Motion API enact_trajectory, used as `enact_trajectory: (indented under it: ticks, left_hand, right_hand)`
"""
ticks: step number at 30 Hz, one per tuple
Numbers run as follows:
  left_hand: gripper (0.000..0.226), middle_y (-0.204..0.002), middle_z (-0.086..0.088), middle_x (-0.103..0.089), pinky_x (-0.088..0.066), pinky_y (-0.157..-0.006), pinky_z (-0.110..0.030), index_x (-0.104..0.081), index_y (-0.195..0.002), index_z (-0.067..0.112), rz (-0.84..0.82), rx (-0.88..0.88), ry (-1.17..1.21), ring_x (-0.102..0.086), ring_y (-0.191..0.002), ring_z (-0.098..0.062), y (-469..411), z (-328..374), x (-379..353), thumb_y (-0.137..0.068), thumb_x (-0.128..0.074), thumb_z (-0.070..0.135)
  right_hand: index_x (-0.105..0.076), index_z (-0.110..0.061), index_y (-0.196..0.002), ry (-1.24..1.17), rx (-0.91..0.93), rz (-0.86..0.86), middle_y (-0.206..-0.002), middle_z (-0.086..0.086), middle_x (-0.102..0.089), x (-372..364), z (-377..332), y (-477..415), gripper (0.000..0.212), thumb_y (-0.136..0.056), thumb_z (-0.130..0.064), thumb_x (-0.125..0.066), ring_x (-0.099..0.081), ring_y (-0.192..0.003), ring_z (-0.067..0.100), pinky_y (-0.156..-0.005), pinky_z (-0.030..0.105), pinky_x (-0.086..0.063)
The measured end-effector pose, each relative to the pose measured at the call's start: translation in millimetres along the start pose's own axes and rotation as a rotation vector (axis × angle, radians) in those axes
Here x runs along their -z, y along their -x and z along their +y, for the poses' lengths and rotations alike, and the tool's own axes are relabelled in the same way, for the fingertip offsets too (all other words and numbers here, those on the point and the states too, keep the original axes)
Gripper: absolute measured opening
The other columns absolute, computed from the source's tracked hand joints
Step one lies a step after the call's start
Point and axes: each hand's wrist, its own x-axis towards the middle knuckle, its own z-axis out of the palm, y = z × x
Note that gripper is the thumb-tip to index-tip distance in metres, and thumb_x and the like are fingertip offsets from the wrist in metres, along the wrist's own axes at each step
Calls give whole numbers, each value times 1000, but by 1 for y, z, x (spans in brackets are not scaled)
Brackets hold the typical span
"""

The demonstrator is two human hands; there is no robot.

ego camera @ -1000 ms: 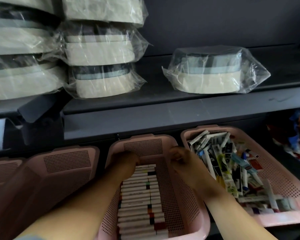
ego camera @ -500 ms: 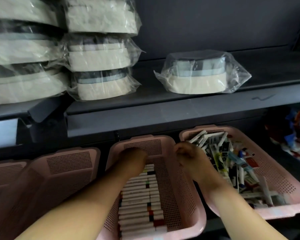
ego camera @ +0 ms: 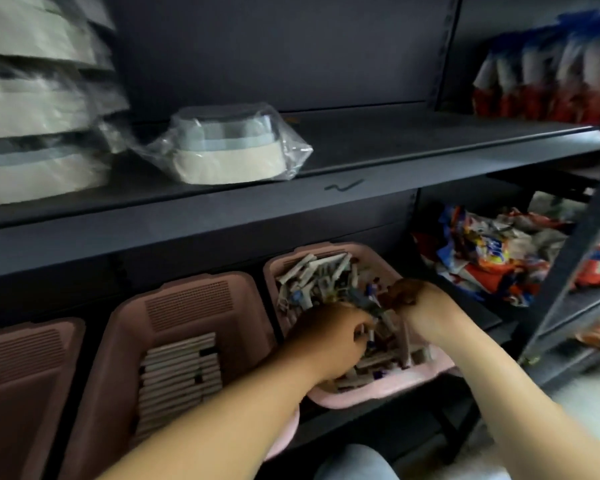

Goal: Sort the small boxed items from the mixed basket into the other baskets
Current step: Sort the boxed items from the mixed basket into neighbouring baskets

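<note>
The mixed pink basket (ego camera: 388,384) sits on the lower shelf at the right, heaped with small boxed items (ego camera: 312,275) in a jumble. Both my hands are inside it. My left hand (ego camera: 329,337) lies knuckles up on the near part of the heap, fingers curled down among the boxes. My right hand (ego camera: 411,299) is further back and to the right, fingers curled over the pile. Motion blur hides whether either hand holds a box. The middle pink basket (ego camera: 187,299) holds neat rows of white boxes (ego camera: 179,370).
A third pink basket (ego camera: 21,344) stands at the far left. The dark shelf board (ego camera: 361,178) hangs low over the baskets and carries plastic-wrapped round containers (ego camera: 227,147). Colourful packets (ego camera: 492,258) lie to the right behind a slanted metal upright (ego camera: 568,268).
Both hands have left the middle basket and moved right into the mixed basket. The view has swung right as well.
</note>
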Motion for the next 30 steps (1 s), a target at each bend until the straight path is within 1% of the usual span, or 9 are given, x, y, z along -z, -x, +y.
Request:
enact_trajectory:
  ticks: [3, 7, 13, 15, 18, 20, 23, 26, 30]
  left_hand:
    - [20, -108, 3, -68, -54, -79, -35, -70, -105, 32, -39, 17, -31, -63, -94, -22, -7, 16, -18, -99, -52, 31]
    - [14, -101, 3, -65, -46, -73, -30, -69, -93, 26, -53, 77, -42, -61, -89, -21, -7, 17, -38, -98, -58, 33]
    - [28, -132, 4, -56, -43, -104, -38, -65, -125, 28, 78, 137, -148, -48, -127, -22, -11, 18, -36, -98, -58, 36]
    - [35, -139, 6, -48, -38, -109, -40, -58, -133, 31, 118, 198, -163, -40, -134, -21, -10, 17, -32, -99, -56, 39]
    - [37, -145, 7, -44, -36, -111, -49, -54, -132, 37, 152, 292, -205, -38, -137, -25, -13, 12, -33, -97, -52, 46]
    - [45, -155, 2, -38, -29, -118, -54, -48, -141, 38, 79, 390, -223, -33, -144, -32, -15, 10, -37, -96, -55, 42]
    - [58, -159, -6, -37, -23, -123, -57, -43, -150, 34, -21, 456, -203, -32, -147, -37, -16, 12, -37, -96, -55, 18]
    - [56, -153, -7, -42, -29, -121, -55, -48, -145, 29, -13, 453, -175, -41, -142, -35, -15, 12, -37, -95, -45, 4]
    - [58, -147, 1, -46, -34, -119, -53, -52, -138, 34, 58, 371, -27, -46, -137, -28, -14, 8, -43, -92, -43, 0]
  right_hand:
    - [-69, -27, -108, -14, -33, -5, -98, -5, -65, 4, 11, 8, 23, -98, -39, -51, -60, -83, 14, -68, 23, -43]
    - [-64, -29, -118, 161, 38, -7, -104, -6, -67, -12, 8, 10, 27, -101, -39, -46, -64, -93, 18, -83, 30, -52]
    - [-48, -46, -136, 130, -55, -57, -121, -10, -64, -29, 12, -8, 45, -92, -37, -56, -59, -96, 11, -84, 29, -50]
    - [-36, -48, -144, 70, -53, -24, -136, -8, -57, -26, 7, -7, 54, -95, -40, -56, -58, -109, 15, -84, 29, -44]
    - [-25, -45, -152, 64, 11, -35, -151, -4, -42, -28, -1, -8, 61, -99, -42, -55, -47, -133, 20, -101, 34, -39]
    - [-30, -37, -153, 19, -11, -122, -151, 1, -42, -31, -6, -13, 60, -100, -43, -56, -46, -132, 19, -105, 32, -37]
    - [-44, -27, -146, -39, -76, -190, -132, 3, -53, -35, -10, -17, 49, -101, -43, -54, -52, -113, 17, -93, 27, -41]
    - [-45, -33, -144, 10, -47, -147, -136, 2, -52, -30, -13, -9, 45, -101, -42, -53, -50, -119, 17, -93, 27, -35]
    - [-53, -44, -132, -16, 55, -135, -121, -10, -58, -21, -13, -1, 34, -99, -40, -57, -52, -98, 6, -85, 25, -40]
